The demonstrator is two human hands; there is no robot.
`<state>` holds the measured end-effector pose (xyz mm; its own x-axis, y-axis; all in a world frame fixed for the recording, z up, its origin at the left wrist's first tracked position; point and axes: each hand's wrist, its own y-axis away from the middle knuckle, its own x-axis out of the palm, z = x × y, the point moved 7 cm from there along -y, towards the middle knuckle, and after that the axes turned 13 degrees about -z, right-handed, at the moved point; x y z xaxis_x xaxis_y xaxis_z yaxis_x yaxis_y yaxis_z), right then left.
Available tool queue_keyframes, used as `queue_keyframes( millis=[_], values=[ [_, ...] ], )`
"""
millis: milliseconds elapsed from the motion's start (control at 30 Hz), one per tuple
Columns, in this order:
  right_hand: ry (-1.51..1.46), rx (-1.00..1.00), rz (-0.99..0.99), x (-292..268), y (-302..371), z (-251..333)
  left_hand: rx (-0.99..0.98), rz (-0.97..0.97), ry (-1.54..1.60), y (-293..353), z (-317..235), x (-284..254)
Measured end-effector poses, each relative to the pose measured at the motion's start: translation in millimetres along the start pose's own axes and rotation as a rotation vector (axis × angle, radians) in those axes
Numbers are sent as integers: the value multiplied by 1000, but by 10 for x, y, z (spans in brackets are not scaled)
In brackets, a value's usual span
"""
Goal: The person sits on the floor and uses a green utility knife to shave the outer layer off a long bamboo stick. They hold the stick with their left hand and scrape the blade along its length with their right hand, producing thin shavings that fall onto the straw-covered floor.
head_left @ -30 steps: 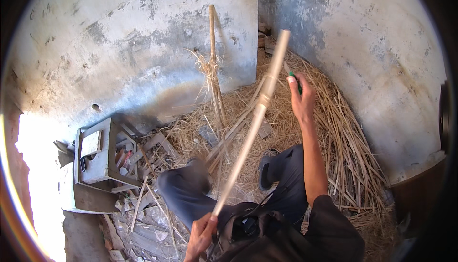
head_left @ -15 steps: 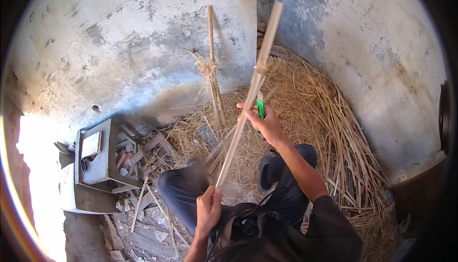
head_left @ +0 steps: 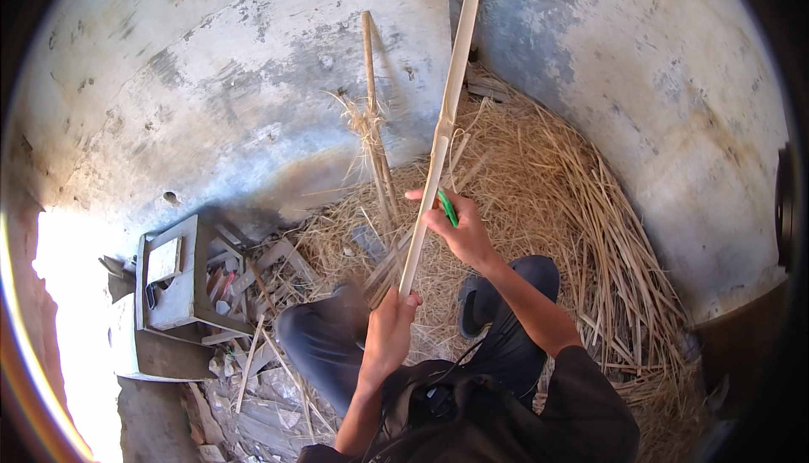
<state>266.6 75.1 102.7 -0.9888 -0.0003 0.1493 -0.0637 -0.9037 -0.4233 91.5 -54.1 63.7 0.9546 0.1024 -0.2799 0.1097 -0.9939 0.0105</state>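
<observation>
A long, pale half-round piece of split bamboo (head_left: 428,185) slants up and away from my lap, its hollow inner side facing me and a node partway along. My left hand (head_left: 386,334) is closed round its near end. Farther up, my right hand (head_left: 463,231) holds a green utility knife (head_left: 447,208) beside the bamboo. The index finger of that hand reaches across the strip and its thumb lies near the strip's edge. I cannot make out the knife's blade.
Shavings and straw (head_left: 522,185) cover the floor ahead, with long strips stacked along the right wall. A pole (head_left: 368,63) with fibres round it leans on the far wall. At the left, a grey wooden stool-like frame (head_left: 195,278) lies among scraps. My bent knees flank the work.
The bamboo has turned, so its hollow side now shows, and its far end has swung left. My left hand has moved forward and slightly right. The knife now tilts more to the left.
</observation>
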Motion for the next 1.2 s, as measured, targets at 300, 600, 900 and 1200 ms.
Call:
queue_keyframes(
  millis=[300,600,900,1200],
  values=[
    [451,-602,66,-60,179,384,-141,131,241,-89,-195,-61],
    [536,-738,35,75,245,535,-74,57,239,-35,-265,-127],
    [484,-652,-50,-13,118,534,53,-70,-53,45,-376,-232],
    [643,-450,-133,-475,-197,439,53,-44,-164,273,-187,-223]
  ],
)
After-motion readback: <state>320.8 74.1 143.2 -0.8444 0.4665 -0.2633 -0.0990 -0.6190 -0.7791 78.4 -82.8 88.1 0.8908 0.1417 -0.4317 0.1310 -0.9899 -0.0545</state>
